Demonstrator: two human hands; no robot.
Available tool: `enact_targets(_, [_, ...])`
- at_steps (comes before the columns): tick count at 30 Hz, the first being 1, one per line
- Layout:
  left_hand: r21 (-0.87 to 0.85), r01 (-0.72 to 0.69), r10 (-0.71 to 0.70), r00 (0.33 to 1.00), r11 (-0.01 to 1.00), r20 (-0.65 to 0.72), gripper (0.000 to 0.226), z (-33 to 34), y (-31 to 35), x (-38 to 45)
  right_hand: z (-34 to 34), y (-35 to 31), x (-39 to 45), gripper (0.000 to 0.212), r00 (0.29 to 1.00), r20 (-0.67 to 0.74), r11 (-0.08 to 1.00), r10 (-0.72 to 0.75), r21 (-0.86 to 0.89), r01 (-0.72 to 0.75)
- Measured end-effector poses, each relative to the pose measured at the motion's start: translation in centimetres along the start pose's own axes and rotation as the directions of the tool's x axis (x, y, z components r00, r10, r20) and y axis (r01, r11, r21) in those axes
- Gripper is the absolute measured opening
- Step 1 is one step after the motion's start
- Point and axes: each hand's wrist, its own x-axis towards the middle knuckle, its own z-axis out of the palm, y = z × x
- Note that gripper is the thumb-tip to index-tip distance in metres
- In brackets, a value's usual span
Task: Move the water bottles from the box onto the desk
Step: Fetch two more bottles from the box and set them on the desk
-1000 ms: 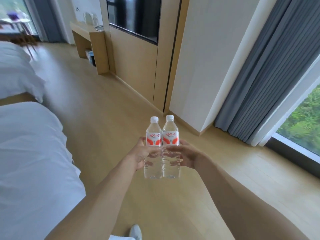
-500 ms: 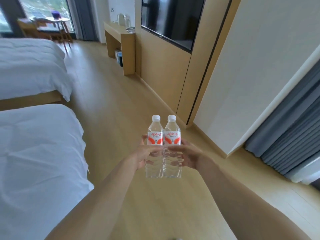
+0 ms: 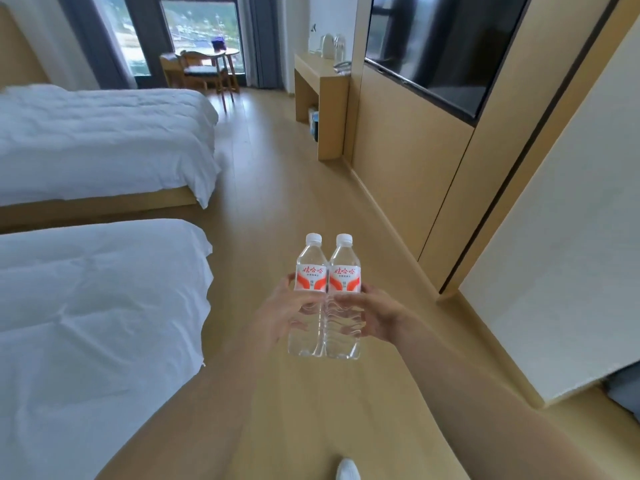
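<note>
Two water bottles being carried upright, side by side, above the wooden floor.
The left hand is gripping the left bottle, the right hand the right bottle, fingers curling round them; the desk is standing far ahead.

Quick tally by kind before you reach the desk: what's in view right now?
Water bottles: 2, left bottle and right bottle, held in left hand and right hand
Beds: 2
Desk: 1
Total: 5
</note>
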Motion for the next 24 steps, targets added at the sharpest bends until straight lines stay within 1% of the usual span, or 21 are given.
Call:
enact_targets(4, [-0.076,-0.031,0.026,0.998,0.997,-0.054,0.095,1.6,3.7,4.3,-3.5,-4.1,4.8,0.054,0.997,0.07,0.999,-0.015,-0.04,0.017])
enact_targets(7, [-0.143,-0.051,0.038,0.995,0.988,-0.092,0.093,2.2,5.7,7.2,-5.2,-6.5,8.0,0.054,0.994,0.105,0.997,-0.005,-0.071,0.013])
enact_targets(10, [-0.186,-0.048,0.028,0.993,0.981,-0.112,0.091,2.0,7.2,10.2,-6.3,-8.3,11.4,0.05,0.993,0.121,0.997,-0.002,-0.072,0.011])
enact_targets(12, [-0.188,-0.04,0.017,0.993,0.981,-0.12,0.086,1.6,8.3,12.1,-6.6,-9.5,13.5,0.054,0.992,0.127,0.997,0.005,-0.079,0.005])
enact_targets(16, [-0.208,-0.033,0.009,0.993,0.977,-0.116,0.073,-0.3,9.8,16.8,-6.9,-11.6,18.6,0.062,0.992,0.125,0.998,0.022,-0.068,-0.013])
enact_targets(21, [-0.231,-0.021,0.001,0.996,0.973,-0.089,0.075,-3.6,12.6,24.0,-6.9,-15.1,26.5,0.049,0.992,0.115,0.996,0.043,-0.085,-0.033])
enact_targets(24, [-0.239,-0.035,0.02,0.997,0.97,-0.068,0.076,-6.3,15.3,29.2,-6.5,-18.4,31.8,0.049,0.995,0.089,0.996,0.035,-0.091,-0.027])
